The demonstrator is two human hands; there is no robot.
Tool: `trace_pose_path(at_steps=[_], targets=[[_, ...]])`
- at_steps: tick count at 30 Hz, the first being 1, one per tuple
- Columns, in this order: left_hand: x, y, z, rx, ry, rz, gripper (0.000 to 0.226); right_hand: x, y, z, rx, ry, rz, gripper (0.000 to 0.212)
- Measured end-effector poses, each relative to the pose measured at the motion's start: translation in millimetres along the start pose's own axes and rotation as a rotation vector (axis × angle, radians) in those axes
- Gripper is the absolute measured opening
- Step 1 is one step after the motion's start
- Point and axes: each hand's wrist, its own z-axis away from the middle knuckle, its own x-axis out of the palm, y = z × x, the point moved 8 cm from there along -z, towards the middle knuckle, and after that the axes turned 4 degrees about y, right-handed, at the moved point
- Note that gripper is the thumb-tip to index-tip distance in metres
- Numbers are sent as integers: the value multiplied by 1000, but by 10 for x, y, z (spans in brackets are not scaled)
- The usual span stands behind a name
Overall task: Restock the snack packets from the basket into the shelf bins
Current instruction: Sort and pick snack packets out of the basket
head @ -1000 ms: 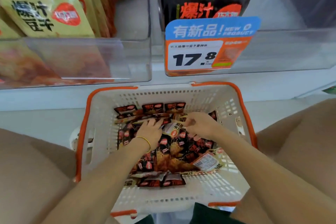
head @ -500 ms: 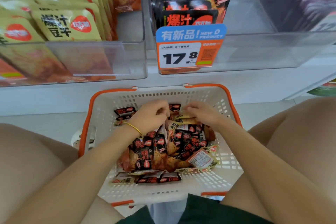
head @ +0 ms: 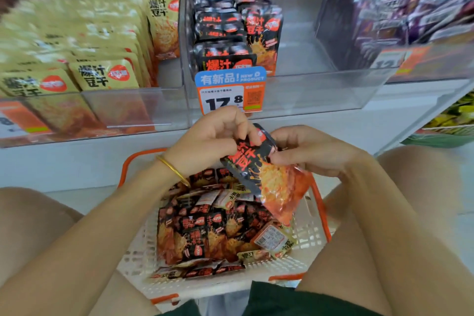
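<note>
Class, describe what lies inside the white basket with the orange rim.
A heap of black-and-red snack packets lies in the basket, one showing a white barcode label. The basket floor under the heap is covered, and the held packet hides its far right corner.

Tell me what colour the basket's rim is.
Orange, on a white basket; the head view shows it.

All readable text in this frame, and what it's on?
"有新品! NEW PRODUCT": price tag, blue top.
"17 8": same tag; left hand covers its lower edge.
"爆汁豆干": yellow packets, black packets.
Same on held packet, tilted, partly covered.
Tag small print, right tag, purple packets: blurred.
</note>
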Motion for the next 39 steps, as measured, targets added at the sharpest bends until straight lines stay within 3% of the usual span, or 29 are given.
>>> trace_pose_path(at_steps=[2, 4, 5, 7, 9, 11, 14, 18, 21, 24, 26, 29, 33, 36, 39], targets=[[-35, 299, -44, 66, 66, 1, 28, -109, -364, 147, -105, 35, -69, 25], [-194, 610, -80, 173, 253, -27, 30, -407, -754, 234, -232, 225, -161, 5], [-283, 743, -89, 227, 350, -85, 30, -564, -945, 247, -289, 341, -185, 8], [-434, 951, -128, 326, 504, -354, 28, -816, -1296, 175, -395, 501, -187, 6], [-469, 1070, -215, 418, 556, -787, 26, -980, -1544, -2, -447, 619, -109, 14], [-456, 1006, -359, 409, 513, -1133, 36, -1081, -1661, -206, -400, 735, 94, 21], [-497, 788, -509, 211, 449, -1359, 66, -1173, -1561, -558, -191, 791, 408, 27], [-536, 620, -550, 91, 425, -1427, 78, -1382, -1183, -919, 53, 792, 449, 35], [-539, 574, -573, 94, 427, -1451, 76, -1484, -1128, -1073, 51, 808, 410, 41], [-534, 564, -583, 102, 434, -1457, 75, -1501, -1211, -1173, 52, 877, 568, 33], [-534, 564, -586, 102, 437, -1459, 76, -1464, -1262, -1200, 61, 922, 636, 42], [-539, 553, -587, 109, 439, -1451, 76, -1456, -1274, -1238, 52, 958, 579, 55], [-545, 595, -563, 127, 461, -1423, 76, -1436, -1270, -1114, 94, 942, 494, 47], [-490, 743, -480, 260, 515, -1361, 63, -1384, -1434, -838, -44, 1004, 495, 49], [-300, 883, -222, 510, 562, -1244, 41, -1013, -1612, -302, -302, 972, 425, 33]])
